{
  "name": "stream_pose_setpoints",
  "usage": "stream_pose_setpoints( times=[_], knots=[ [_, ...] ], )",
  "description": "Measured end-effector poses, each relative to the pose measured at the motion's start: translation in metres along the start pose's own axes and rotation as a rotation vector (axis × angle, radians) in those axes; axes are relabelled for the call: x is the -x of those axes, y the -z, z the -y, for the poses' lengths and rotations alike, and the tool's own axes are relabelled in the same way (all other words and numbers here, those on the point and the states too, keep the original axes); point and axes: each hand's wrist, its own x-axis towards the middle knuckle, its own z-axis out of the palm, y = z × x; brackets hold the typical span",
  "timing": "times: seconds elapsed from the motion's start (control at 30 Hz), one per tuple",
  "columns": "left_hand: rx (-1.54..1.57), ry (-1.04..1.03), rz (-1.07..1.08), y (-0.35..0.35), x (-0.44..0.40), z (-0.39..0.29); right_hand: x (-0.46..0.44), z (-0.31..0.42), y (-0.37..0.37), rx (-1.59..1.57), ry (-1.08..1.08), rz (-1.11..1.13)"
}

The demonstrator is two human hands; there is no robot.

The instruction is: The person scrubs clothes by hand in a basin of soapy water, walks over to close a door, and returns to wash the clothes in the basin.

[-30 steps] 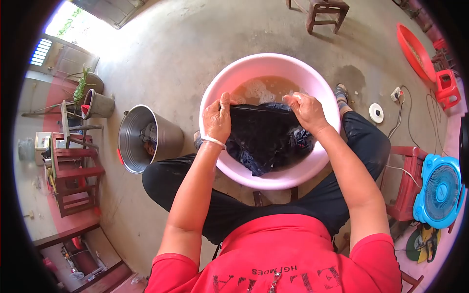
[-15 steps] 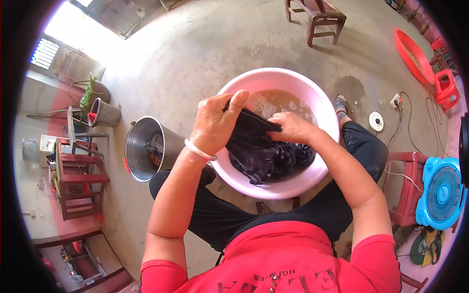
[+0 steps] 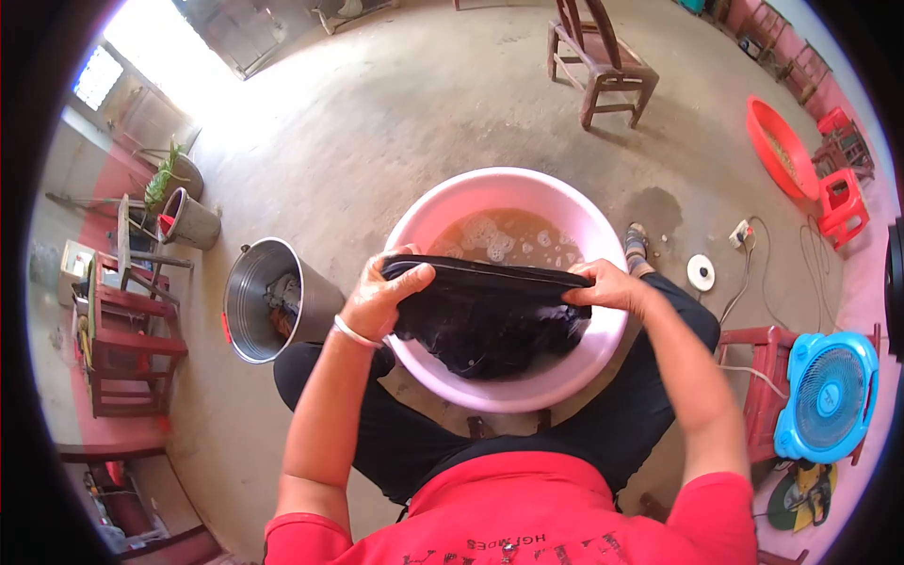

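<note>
A wet black garment (image 3: 485, 315) is stretched between my two hands over a pink basin (image 3: 428, 207). My left hand (image 3: 381, 294), with a white bangle at the wrist, grips the garment's top edge at its left end. At the other end, my right hand (image 3: 607, 285) pinches the same edge between thumb and fingers. The lower part of the cloth hangs down into the basin. Brownish water (image 3: 527, 235) with patches of suds shows behind the cloth. What kind of garment it is, I cannot tell.
Left of the basin a metal bucket (image 3: 315, 297) holds some cloth. A wooden chair (image 3: 607, 71) stands ahead. On the right are a blue fan (image 3: 829, 397), a red stool (image 3: 761, 377), a white lid (image 3: 701, 272) and a power strip (image 3: 742, 234) with trailing cables.
My hands have moved apart, and the bunched black garment is now spread wide between them. The view has shifted, so the basin appears lower.
</note>
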Motion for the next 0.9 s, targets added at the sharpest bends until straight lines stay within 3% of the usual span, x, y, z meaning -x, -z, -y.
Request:
stream_pose_setpoints(
  times=[0.03,0.07,0.13,0.2,0.27,0.33,0.4,0.43,0.47,0.53,0.57,0.6,0.63,0.67,0.7,0.73,0.8,0.83,0.87,0.9],
  knots=[
    [0.286,0.069,-0.157,-0.017,0.001,0.007,-0.005,-0.017,-0.006,-0.195,0.243,-0.185],
    [0.512,0.103,-0.175,-0.018,-0.005,0.026,-0.001,-0.013,-0.016,-0.512,0.186,-0.323],
    [0.905,0.228,-0.214,-0.012,-0.016,0.079,-0.014,-0.029,-0.028,-0.963,0.244,-0.376],
    [0.893,0.402,-0.41,-0.014,-0.028,0.134,-0.033,-0.012,-0.057,-1.143,0.302,-0.59],
    [0.906,0.49,-0.544,-0.035,-0.037,0.158,-0.039,0.009,-0.089,-1.111,0.289,-0.447],
    [0.725,0.375,-0.706,-0.052,-0.045,0.188,-0.05,0.026,-0.132,-0.524,0.358,-0.32],
    [0.72,0.416,-0.392,-0.032,-0.036,0.223,-0.041,0.071,-0.174,0.173,0.402,-0.426],
    [0.905,0.318,-0.543,-0.044,-0.035,0.23,-0.056,0.062,-0.185,0.425,0.653,-0.689],
    [0.943,-0.072,-0.43,-0.052,-0.032,0.269,-0.072,0.046,-0.186,0.411,0.463,-0.758],
    [0.889,0.454,-0.662,-0.1,-0.03,0.155,-0.091,0.026,-0.151,0.197,0.186,-0.777],
    [0.651,0.423,-0.558,-0.084,-0.028,0.179,-0.09,0.025,-0.151,0.091,0.1,-0.739],
    [0.509,0.439,-0.651,-0.08,-0.031,0.199,-0.091,0.029,-0.143,-0.003,0.037,-0.714],
    [0.523,0.441,-0.659,-0.067,-0.034,0.226,-0.091,0.033,-0.162,0.164,0.245,-0.804],
    [0.803,0.16,-0.418,-0.045,-0.037,0.275,-0.087,0.039,-0.179,0.213,0.43,-0.726],
    [1.05,-0.144,-0.158,-0.031,-0.041,0.3,-0.088,0.043,-0.194,0.199,0.501,-0.784],
    [1.053,-0.144,-0.158,-0.035,-0.04,0.297,-0.089,0.044,-0.203,0.182,0.566,-0.853],
    [0.786,0.298,-0.367,-0.049,-0.038,0.259,-0.102,0.005,-0.179,0.213,0.442,-0.819],
    [0.903,0.442,-0.361,-0.051,-0.031,0.228,-0.105,0.001,-0.164,0.062,0.239,-0.798],
    [1.024,0.589,-0.361,-0.059,-0.017,0.199,-0.112,-0.014,-0.147,0.251,0.235,-0.832],
    [0.936,0.613,-0.286,-0.064,-0.011,0.172,-0.122,-0.045,-0.133,0.327,0.211,-0.86]
  ],
)
